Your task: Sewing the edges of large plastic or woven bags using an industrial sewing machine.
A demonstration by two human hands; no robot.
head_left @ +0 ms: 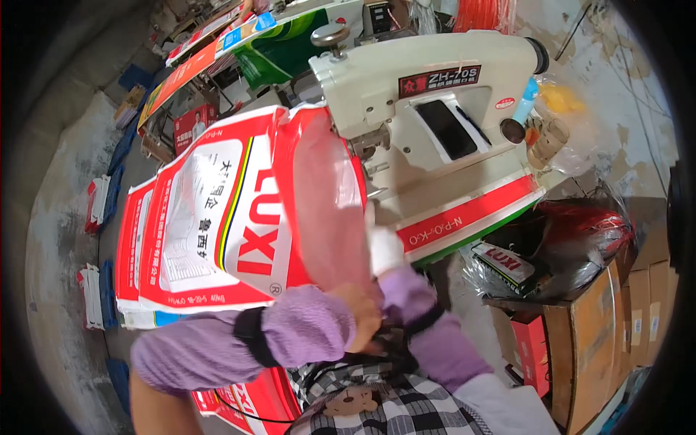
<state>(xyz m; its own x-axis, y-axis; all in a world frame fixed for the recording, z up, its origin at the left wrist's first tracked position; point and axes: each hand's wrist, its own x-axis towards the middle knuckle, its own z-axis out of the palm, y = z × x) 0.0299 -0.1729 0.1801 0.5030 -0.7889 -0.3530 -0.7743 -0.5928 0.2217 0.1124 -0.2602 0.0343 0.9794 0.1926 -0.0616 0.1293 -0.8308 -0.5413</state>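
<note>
A large red and white woven fertilizer sack (246,210) lies across the left and middle, its open, translucent pinkish mouth (326,196) beside the needle area of a cream sewing machine (362,94). My left hand (357,308), bare below a purple sleeve, is closed at the sack's near edge; its fingertips are partly hidden. My right hand (384,250), in a white glove, is closed at the sack's right edge, just below the needle area, one finger pointing toward the machine. Its other fingers are hard to make out.
A dark phone (444,129) and a black pen (473,125) lie on the machine. At right stand a cardboard box (580,341) and plastic-wrapped bundles (573,239). More sacks (254,399) sit below me. Another table with a green sack (279,51) stands behind. Red strands (484,14) hang at the back.
</note>
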